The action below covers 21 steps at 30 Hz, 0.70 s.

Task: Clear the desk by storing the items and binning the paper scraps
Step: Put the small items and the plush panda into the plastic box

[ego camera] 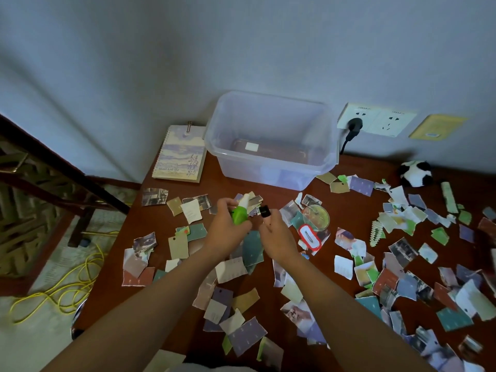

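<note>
My left hand (228,226) grips a small green spray bottle (239,214) with a white nozzle, held tilted above the middle of the brown desk (357,210). My right hand (277,234) pinches a small black block (265,211) right beside the bottle. Torn paper scraps (402,277) in many colours litter the desk all around both hands. A clear plastic storage box (271,140) stands open at the back against the wall, with a flat case lying inside. A spiral notebook (179,154) lies to its left.
A clear round dish (316,218) and a red-rimmed hair-clip card (310,237) lie just right of my hands. A pearl clip (375,233), a panda plush (415,173) and a pale green strip (449,197) sit at the right. Wall sockets (375,120) hold a black plug; yellow cable (67,288) coils on the floor.
</note>
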### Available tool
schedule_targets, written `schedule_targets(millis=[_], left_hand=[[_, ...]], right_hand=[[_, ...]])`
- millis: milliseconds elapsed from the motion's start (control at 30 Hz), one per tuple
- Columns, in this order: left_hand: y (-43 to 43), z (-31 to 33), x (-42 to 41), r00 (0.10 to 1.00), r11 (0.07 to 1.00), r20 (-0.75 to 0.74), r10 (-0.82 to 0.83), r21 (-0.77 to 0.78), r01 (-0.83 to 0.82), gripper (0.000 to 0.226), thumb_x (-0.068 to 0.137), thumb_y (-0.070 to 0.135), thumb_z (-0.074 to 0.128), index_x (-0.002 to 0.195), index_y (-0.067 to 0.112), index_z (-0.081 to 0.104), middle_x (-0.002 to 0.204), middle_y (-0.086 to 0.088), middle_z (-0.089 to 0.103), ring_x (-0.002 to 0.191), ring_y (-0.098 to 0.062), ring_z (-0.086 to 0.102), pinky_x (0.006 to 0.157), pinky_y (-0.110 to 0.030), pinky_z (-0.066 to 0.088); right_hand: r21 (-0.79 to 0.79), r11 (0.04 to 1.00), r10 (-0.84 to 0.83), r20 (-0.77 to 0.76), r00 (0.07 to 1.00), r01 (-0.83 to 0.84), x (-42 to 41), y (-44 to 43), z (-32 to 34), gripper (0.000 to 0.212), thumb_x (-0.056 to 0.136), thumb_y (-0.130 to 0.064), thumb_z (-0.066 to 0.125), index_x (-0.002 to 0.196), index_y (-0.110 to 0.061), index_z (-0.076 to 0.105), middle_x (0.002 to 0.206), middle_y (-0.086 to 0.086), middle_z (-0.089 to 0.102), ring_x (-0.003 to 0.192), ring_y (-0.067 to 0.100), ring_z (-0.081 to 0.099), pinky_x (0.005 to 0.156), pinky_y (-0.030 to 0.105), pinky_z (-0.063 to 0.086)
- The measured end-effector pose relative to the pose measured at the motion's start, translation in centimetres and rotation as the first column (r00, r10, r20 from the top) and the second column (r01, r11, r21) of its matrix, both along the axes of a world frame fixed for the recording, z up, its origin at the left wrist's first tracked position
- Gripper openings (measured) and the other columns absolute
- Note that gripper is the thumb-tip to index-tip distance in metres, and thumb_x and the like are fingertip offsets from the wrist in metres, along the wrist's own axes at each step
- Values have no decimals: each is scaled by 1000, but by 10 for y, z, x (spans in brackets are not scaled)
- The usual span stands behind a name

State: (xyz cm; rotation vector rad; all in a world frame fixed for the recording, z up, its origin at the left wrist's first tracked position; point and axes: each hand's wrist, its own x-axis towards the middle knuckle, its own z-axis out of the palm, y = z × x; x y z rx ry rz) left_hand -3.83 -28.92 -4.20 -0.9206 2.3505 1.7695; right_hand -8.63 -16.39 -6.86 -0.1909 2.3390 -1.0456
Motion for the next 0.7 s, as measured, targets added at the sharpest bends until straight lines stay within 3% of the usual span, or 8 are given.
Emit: schedule_targets(millis=[133, 233, 433, 567, 700], left_hand=[[2, 25, -19, 991, 1000, -133, 21, -16, -24, 51, 79, 13, 70, 117, 27, 39, 102, 8, 50, 84, -11, 58, 70, -31, 54], [2, 46, -38, 969, 1000, -249, 14, 16, -11, 49, 81, 6, 66, 116, 28, 40, 101, 5, 51, 79, -9, 58, 65, -26, 53], [-9, 86, -97, 938, 994, -347, -2, 103, 40, 33, 92, 11, 57, 118, 23, 39, 104, -8, 54, 64, -20, 58, 52, -32, 50], [-18, 100, -146, 971, 992, -237, -38, 111, 66, 23, 99, 23, 48, 120, 18, 40, 85, -4, 56, 59, -23, 57, 46, -30, 49], [-26, 89, -189, 1000, 969, -26, -8, 245, 14, 18, 99, 25, 40, 115, 16, 39, 87, -14, 53, 54, -27, 56, 51, -32, 49]], right_hand=[[-161, 986, -62, -117, 991, 42, -22, -3, 35, 14, 102, -26, 44, 114, -19, 44, 88, -8, 53, 78, 7, 55, 62, 18, 40], [-246, 966, -124, -196, 973, 74, -45, -4, 62, 7, 100, -21, 48, 98, -14, 47, 75, -8, 48, 68, 4, 48, 58, 22, 35], [-306, 944, -204, -245, 948, 124, -109, -5, 99, 23, 98, -32, 53, 89, -11, 50, 72, -3, 46, 66, 12, 46, 63, 30, 38], [-310, 935, -227, -155, 961, 171, -160, -6, 116, 33, 96, -44, 51, 76, -18, 53, 62, 0, 47, 55, 17, 44, 60, 32, 36], [-251, 934, -272, -34, 962, 256, -197, -8, 114, 28, 101, -34, 42, 92, -10, 52, 65, 7, 53, 48, 19, 46, 47, 25, 36]])
